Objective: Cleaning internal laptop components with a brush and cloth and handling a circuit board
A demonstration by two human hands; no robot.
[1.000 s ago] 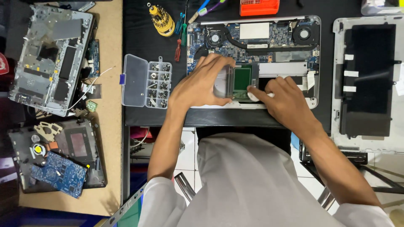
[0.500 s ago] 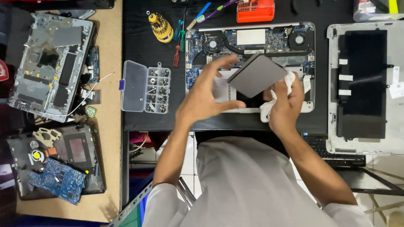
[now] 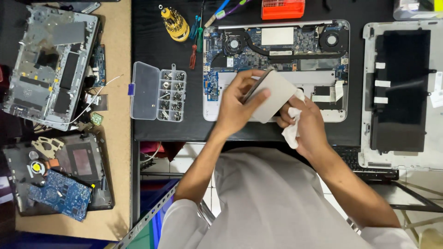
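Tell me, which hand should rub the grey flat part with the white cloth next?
Probably the right hand: it already grips the white cloth pressed against the grey flat part. The left hand is busy pinching that part by its edges, holding it tilted above the open laptop.

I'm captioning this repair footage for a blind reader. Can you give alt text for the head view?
A person's left hand holds a flat grey panel tilted above an opened laptop while the right hand presses a white cloth against it. A clear screw box lies to the left on the black mat.
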